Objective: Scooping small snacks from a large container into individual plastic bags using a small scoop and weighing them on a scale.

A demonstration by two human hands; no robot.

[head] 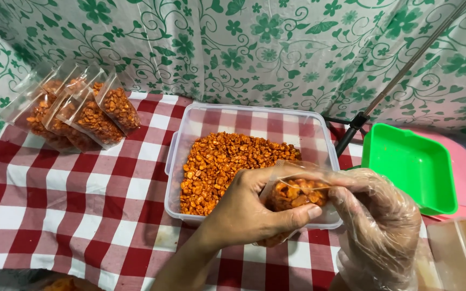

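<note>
We hold a small clear bag (296, 193) part-filled with orange snack over the clear tub (319, 132), left hand (249, 207) closed round it, gloved right hand (376, 215) pinching its mouth. Several filled bags (84, 110) lie on the checked cloth (82, 205); much snack (219, 167) remains loose.

A single head-worn view is given, angled steeply down and forward from close above the clear plastic container (319, 134), which is centred, with the floral curtain (276, 48) seen beyond it.
</note>
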